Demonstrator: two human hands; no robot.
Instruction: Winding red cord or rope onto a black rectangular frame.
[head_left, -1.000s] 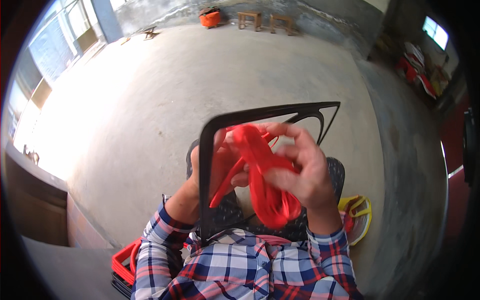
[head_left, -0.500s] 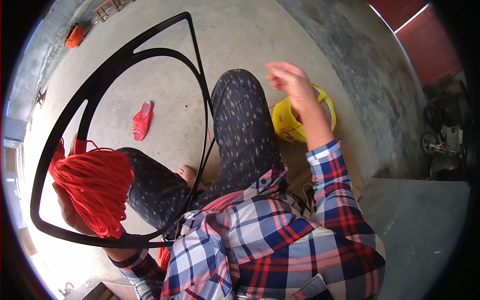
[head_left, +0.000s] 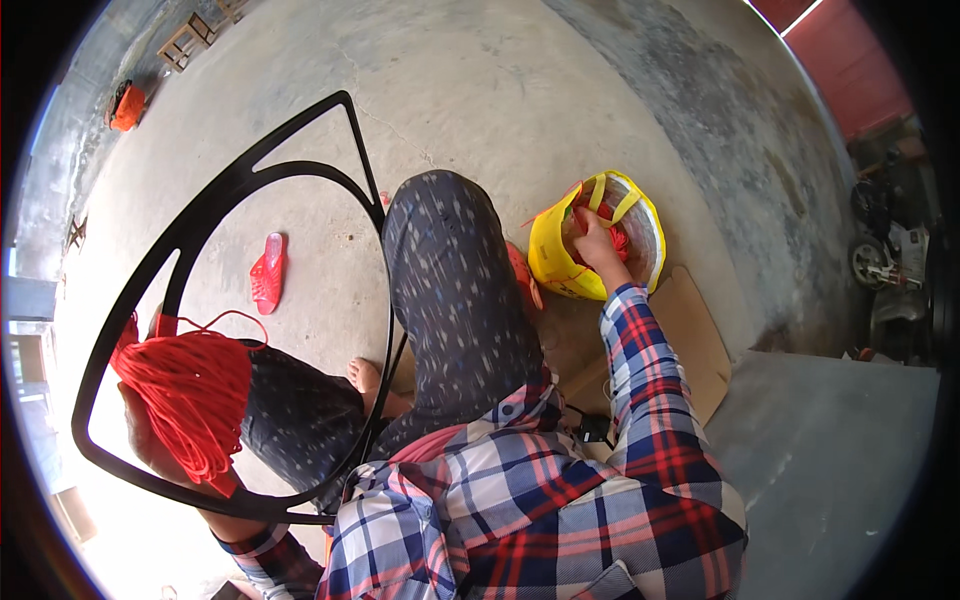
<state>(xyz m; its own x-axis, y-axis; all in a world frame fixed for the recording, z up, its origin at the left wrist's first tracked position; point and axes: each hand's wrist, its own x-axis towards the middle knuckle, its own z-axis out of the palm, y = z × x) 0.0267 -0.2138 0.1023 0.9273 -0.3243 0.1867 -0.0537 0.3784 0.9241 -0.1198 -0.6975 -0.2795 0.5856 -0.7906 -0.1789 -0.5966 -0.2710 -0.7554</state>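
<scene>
Right of the curved black frame (head_left: 205, 210) — a round yellow bag (head_left: 560, 250); at the frame's left side, a thick bundle of red cord (head_left: 195, 385); through its opening, on the grey floor (head_left: 480, 120) — a red plastic slipper (head_left: 268, 273).

The cord bundle (head_left: 200, 385) was bright red and the frame (head_left: 220, 195) plain black. The bag (head_left: 555, 258) was yellow with a silvery-white lining (head_left: 650, 245). The shirt (head_left: 540, 500) carried a navy, white and red plaid; the trousers (head_left: 450, 250) were dark with pale flecks. The slipper (head_left: 268, 275) was pinkish red, the cardboard (head_left: 692, 345) brown, the floor (head_left: 470, 90) greyish beige.
</scene>
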